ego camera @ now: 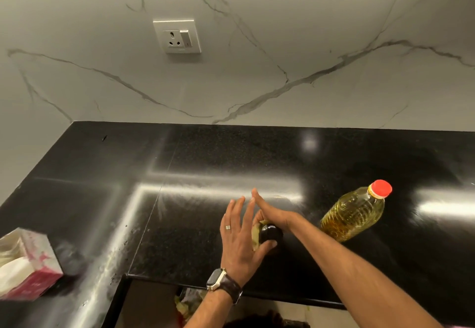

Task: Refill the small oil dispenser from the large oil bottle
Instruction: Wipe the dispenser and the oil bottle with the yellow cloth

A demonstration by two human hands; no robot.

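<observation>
The small oil dispenser (270,233) stands on the black counter (205,163) near its front edge; I see mainly its dark round cap and a bit of yellowish body. My left hand (239,237), with a ring and a wristwatch, presses against its left side with straight fingers, thumb touching the cap's near side. My right hand (273,214) presses the far right side, fingers straight and pointing left and away. The large oil bottle (352,216), clear with yellow oil and a red cap on, stands to the right, apart from both hands.
A pink and white tissue box (28,263) sits at the counter's left front. A wall socket (177,36) is set in the marble backsplash behind. The counter's front edge runs just below my wrists.
</observation>
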